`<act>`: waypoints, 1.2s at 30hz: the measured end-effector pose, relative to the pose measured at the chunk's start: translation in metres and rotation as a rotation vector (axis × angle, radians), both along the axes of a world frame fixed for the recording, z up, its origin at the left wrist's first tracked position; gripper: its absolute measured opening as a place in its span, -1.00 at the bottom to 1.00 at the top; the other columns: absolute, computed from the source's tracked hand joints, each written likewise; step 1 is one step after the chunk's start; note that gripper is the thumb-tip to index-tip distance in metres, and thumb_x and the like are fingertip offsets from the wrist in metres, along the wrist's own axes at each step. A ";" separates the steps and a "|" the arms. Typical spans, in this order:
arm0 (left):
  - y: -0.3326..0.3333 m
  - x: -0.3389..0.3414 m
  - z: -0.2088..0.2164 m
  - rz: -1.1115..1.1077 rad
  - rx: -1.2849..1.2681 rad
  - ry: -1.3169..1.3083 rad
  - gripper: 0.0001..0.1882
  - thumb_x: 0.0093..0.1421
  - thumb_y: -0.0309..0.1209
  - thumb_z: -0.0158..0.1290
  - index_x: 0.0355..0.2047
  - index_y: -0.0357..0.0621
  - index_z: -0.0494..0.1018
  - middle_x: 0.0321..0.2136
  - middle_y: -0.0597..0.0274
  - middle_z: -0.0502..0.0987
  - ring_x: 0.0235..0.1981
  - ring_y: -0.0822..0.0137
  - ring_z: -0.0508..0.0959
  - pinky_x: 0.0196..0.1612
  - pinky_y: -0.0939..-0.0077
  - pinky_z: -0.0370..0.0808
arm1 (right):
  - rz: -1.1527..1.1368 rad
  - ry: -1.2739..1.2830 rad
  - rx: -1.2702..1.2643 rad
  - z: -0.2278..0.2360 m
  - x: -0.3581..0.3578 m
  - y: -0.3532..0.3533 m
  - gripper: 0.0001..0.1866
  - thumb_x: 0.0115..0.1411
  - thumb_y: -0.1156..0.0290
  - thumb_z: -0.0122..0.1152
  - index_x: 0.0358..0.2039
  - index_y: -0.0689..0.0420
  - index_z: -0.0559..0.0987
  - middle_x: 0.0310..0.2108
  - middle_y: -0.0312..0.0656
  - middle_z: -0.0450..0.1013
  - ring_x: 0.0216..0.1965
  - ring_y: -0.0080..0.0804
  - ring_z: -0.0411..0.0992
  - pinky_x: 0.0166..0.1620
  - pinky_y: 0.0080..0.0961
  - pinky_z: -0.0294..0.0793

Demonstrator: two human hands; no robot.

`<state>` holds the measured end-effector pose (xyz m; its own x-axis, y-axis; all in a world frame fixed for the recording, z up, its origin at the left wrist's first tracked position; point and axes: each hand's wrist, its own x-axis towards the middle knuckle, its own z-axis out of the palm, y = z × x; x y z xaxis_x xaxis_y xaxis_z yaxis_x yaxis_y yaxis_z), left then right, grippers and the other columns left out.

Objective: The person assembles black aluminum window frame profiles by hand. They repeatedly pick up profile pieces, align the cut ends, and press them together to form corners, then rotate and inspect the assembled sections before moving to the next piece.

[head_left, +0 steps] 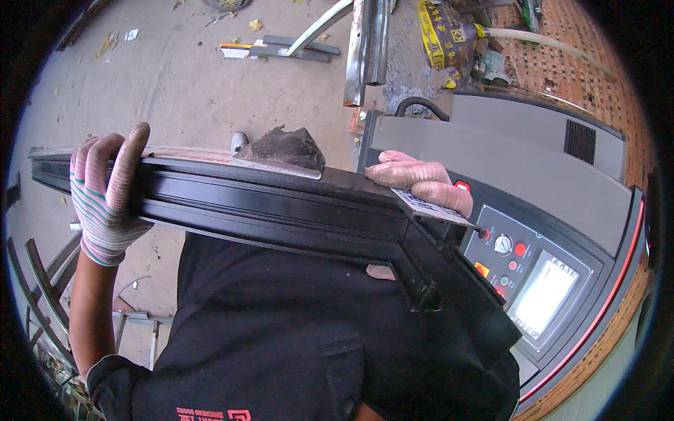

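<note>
Across my chest lies a long black metal profile frame [281, 210], its right end turning through a corner [421, 281] toward my body. My left hand [105, 193], in a white striped work glove, is closed around the frame near its left end. On the top edge beside the corner, my right hand [425, 181] grips with a pinkish, soiled glove; part of it shows below the frame, and the rest is hidden behind. Printed film [203, 156] covers the top face, and a torn dark flap [284, 149] sticks up from it. A white label [428, 205] sits under my right fingers.
A grey machine with a control panel [526, 274], buttons, gauge and lit screen stands close on the right. Metal profiles [365, 56] jut in at the top; others [295, 49] lie on the concrete floor. A black-and-yellow sack [446, 42] lies beyond. Metal bars [53, 281] stand at lower left.
</note>
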<state>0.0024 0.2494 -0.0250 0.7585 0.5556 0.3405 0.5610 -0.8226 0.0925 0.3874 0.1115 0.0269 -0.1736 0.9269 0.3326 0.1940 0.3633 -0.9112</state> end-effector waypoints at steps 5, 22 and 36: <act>0.002 0.002 -0.001 -0.014 0.024 0.005 -0.11 -0.20 -0.23 0.32 0.22 -0.27 0.40 -0.11 -0.06 0.50 -0.07 -0.08 0.50 0.07 -0.01 0.42 | -0.034 -0.018 0.035 -0.002 -0.003 -0.010 -0.58 0.23 0.24 0.37 -0.01 0.13 0.45 -0.05 0.19 0.54 0.01 0.04 0.53 0.25 0.19 0.34; 0.025 0.026 0.009 -0.181 0.021 0.039 -0.12 -0.19 -0.22 0.29 0.22 -0.23 0.42 -0.14 -0.02 0.49 -0.09 -0.03 0.50 0.04 0.06 0.42 | -0.139 -0.148 -0.077 0.002 -0.008 -0.048 -0.45 0.04 0.30 0.55 -0.07 0.15 0.42 -0.06 0.16 0.53 0.02 0.00 0.52 0.25 0.16 0.36; 0.033 0.042 0.010 -0.190 0.002 0.065 -0.15 -0.19 -0.28 0.26 0.22 -0.22 0.43 -0.16 -0.02 0.49 -0.08 -0.04 0.50 0.05 0.05 0.42 | -0.287 0.109 0.074 -0.034 -0.010 -0.061 -0.21 -0.15 0.33 0.69 0.04 0.08 0.35 -0.03 0.16 0.51 0.00 0.00 0.51 0.25 0.19 0.34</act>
